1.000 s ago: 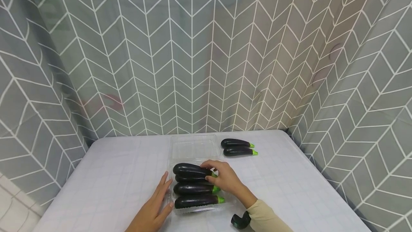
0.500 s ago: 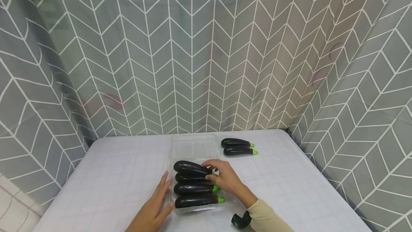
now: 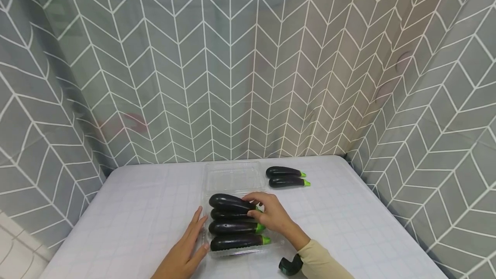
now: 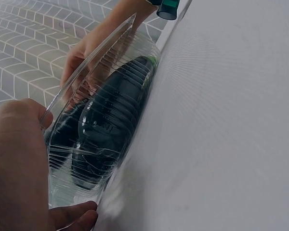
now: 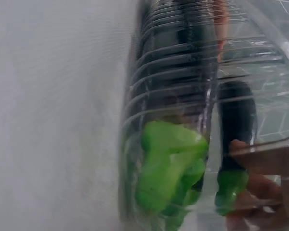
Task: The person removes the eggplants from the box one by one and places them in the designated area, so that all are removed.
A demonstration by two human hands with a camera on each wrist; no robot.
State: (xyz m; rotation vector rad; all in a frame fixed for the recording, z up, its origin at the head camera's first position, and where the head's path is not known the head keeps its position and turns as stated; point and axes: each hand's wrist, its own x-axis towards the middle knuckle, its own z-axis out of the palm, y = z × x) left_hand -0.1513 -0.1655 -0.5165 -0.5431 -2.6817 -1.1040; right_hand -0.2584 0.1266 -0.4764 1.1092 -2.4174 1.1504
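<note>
A clear hinged plastic box (image 3: pixel 248 251) holds several dark purple eggplants with green stem ends, lying side by side. My right hand (image 3: pixel 272 213) grips the farthest eggplant (image 3: pixel 226 201) near its stem end, thumb on the near side and fingers on the far side. This eggplant lies slanted, partly overlapping the eggplant (image 3: pixel 228 214) beside it. My left hand (image 3: pixel 186 246) rests at the box's left side, fingers extended and thumb near the front corner. In the right wrist view, green stem ends (image 5: pixel 168 163) show through the clear ribbed wall.
The box's clear lid (image 3: pixel 234 178) lies folded back on the white-covered table (image 3: pixel 135 218). Two more eggplants (image 3: pixel 286 181) lie to the right of the lid. A dark cylindrical object (image 3: pixel 289 266) sits by the right sleeve. A patterned grey curtain (image 3: pixel 240 76) hangs behind.
Over the past second, the rounded end of the gripped eggplant has shifted slightly away from me, so it lies more slanted. Both hands have stayed nearly in place.
</note>
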